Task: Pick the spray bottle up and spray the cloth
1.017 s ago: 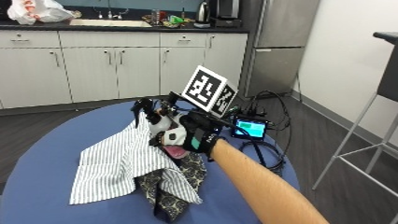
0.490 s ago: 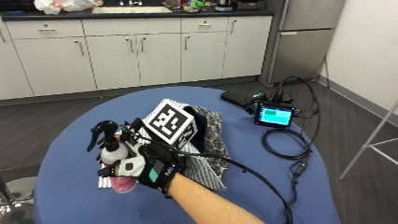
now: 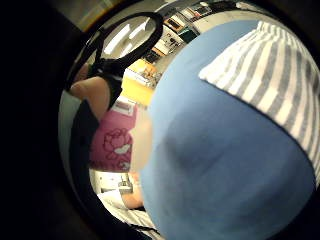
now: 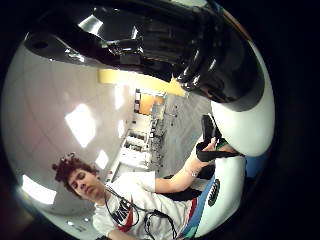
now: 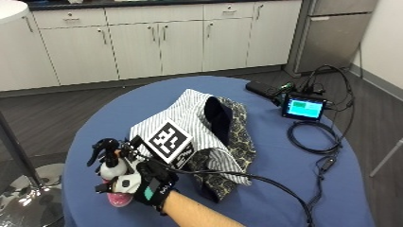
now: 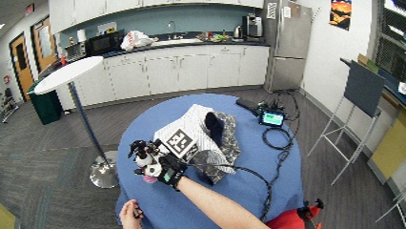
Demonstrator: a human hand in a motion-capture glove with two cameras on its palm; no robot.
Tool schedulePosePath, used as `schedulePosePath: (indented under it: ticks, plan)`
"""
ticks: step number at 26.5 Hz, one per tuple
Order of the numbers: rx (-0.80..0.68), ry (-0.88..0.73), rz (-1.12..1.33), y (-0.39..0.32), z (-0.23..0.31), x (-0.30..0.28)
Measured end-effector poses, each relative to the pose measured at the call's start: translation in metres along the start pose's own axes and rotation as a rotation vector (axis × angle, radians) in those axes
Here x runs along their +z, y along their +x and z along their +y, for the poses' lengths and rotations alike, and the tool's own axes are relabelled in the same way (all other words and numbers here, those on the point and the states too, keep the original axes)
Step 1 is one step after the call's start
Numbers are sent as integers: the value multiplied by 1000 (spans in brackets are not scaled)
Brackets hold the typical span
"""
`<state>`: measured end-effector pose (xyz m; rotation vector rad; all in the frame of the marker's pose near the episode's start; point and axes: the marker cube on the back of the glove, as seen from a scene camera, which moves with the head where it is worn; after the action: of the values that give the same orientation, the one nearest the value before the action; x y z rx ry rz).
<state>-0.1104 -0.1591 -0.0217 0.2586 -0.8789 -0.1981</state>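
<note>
The gloved right hand (image 5: 150, 187) has its grip curled around the round plastic spray bottle (image 5: 113, 166), at nine o'clock from the soft, crumpled striped cloth (image 5: 182, 124) on the blue bench (image 5: 283, 179).

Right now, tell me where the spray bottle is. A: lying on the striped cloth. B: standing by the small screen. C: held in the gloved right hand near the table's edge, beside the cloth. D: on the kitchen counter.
C: in the outside view the gloved right hand grips the spray bottle near the edge of the blue table, beside the striped cloth and not on it.
</note>
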Motion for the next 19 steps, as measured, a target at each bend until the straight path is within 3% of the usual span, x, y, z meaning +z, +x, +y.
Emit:
schedulePosePath:
  ticks: [13,19]
  plan:
    - [-26,-40,11,12,7,11]
    - [-37,-28,27,3,26,-18]
